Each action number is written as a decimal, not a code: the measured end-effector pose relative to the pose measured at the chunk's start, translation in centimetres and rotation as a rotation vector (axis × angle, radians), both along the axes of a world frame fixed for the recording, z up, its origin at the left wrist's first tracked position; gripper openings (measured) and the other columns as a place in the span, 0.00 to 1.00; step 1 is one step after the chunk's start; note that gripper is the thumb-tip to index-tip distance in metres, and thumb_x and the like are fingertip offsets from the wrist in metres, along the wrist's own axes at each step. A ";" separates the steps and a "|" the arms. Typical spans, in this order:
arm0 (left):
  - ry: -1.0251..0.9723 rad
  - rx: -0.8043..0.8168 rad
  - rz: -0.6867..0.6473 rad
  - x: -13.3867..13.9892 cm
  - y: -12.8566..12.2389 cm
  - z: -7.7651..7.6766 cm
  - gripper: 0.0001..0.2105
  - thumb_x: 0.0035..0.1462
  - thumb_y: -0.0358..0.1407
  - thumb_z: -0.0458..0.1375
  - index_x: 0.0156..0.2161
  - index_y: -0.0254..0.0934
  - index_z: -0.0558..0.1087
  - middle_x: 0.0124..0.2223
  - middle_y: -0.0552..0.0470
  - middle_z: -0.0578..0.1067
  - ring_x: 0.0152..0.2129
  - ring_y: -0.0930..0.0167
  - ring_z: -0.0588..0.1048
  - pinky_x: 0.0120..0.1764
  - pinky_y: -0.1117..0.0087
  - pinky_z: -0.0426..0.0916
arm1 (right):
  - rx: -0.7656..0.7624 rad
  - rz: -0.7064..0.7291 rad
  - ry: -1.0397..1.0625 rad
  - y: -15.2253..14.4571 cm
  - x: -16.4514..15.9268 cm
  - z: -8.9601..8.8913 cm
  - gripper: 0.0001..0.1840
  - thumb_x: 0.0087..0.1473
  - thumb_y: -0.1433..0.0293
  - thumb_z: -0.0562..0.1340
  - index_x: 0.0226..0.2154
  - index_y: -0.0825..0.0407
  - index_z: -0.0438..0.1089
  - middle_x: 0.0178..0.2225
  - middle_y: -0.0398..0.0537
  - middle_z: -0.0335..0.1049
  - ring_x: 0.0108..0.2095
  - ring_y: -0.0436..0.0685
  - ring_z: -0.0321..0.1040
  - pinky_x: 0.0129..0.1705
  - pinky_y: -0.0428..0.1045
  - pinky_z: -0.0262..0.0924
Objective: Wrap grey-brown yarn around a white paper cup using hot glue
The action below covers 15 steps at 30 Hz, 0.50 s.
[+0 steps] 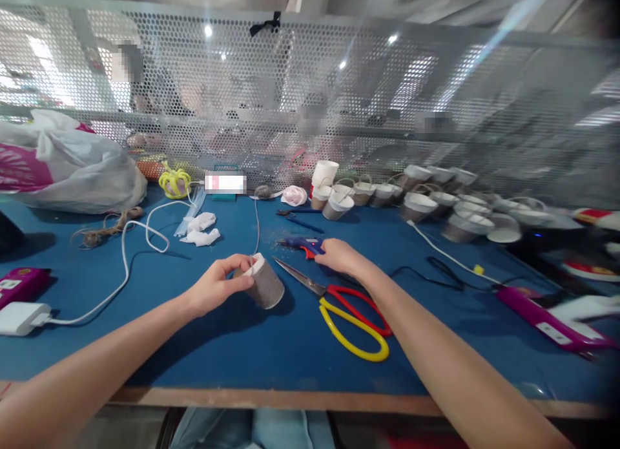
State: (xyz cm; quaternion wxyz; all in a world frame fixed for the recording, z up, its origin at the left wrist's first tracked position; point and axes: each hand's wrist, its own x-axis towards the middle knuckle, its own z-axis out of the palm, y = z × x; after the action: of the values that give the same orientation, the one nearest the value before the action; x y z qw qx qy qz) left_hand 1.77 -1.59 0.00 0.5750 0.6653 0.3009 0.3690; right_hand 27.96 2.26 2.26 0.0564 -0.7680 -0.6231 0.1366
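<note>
Cup [268,286], grey-sided, white-rimmed, tapered, pinched by left hand [220,284] | long axis eleven-to-five | lying eight o'clock from right hand [340,256], gripping blue plastic glue gun [306,243]!

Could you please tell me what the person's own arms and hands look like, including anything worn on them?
The left hand and right hand wear no gloves. The left forearm and right forearm are slender and bare, with no sleeve, watch or bracelet in view. Whether rings are worn is unclear.
</note>
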 end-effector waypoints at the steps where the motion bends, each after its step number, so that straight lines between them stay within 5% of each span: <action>1: 0.003 0.003 -0.003 0.0 0.0 0.0 0.10 0.47 0.35 0.57 0.23 0.33 0.61 0.37 0.50 0.68 0.38 0.70 0.65 0.41 0.71 0.58 | 0.043 -0.010 0.044 -0.2 0.1 -0.1 0.07 0.45 0.68 0.61 0.27 0.57 0.68 0.26 0.50 0.70 0.32 0.57 0.68 0.30 0.47 0.59; 4: -0.004 0.012 -0.012 0.0 -0.1 0.0 0.10 0.47 0.35 0.57 0.23 0.33 0.61 0.38 0.50 0.69 0.39 0.70 0.65 0.43 0.70 0.58 | 0.171 -0.042 0.218 -0.7 -0.1 0.1 0.04 0.42 0.72 0.60 0.25 0.55 0.66 0.17 0.45 0.66 0.23 0.53 0.66 0.22 0.45 0.55; 8: -0.012 0.013 0.001 -0.1 -0.1 0.2 0.10 0.47 0.36 0.58 0.23 0.33 0.62 0.39 0.49 0.69 0.39 0.69 0.66 0.44 0.69 0.57 | 0.281 -0.006 0.512 -2.1 -1.0 1.3 0.09 0.45 0.72 0.57 0.33 0.56 0.63 0.21 0.43 0.66 0.21 0.49 0.65 0.22 0.44 0.58; 15: 0.032 0.041 0.073 -0.2 0.2 0.6 0.11 0.48 0.37 0.57 0.23 0.33 0.61 0.36 0.50 0.68 0.37 0.70 0.65 0.42 0.70 0.58 | 0.227 0.191 0.917 -5.7 -3.2 2.6 0.14 0.46 0.61 0.59 0.31 0.55 0.64 0.21 0.41 0.64 0.18 0.46 0.61 0.19 0.43 0.56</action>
State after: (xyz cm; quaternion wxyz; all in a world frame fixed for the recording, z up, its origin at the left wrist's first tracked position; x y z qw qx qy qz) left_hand 1.61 -1.38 0.64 0.5427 0.6713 0.3264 0.3851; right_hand 24.80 -3.44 4.89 0.3962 -0.5570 -0.6126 0.3969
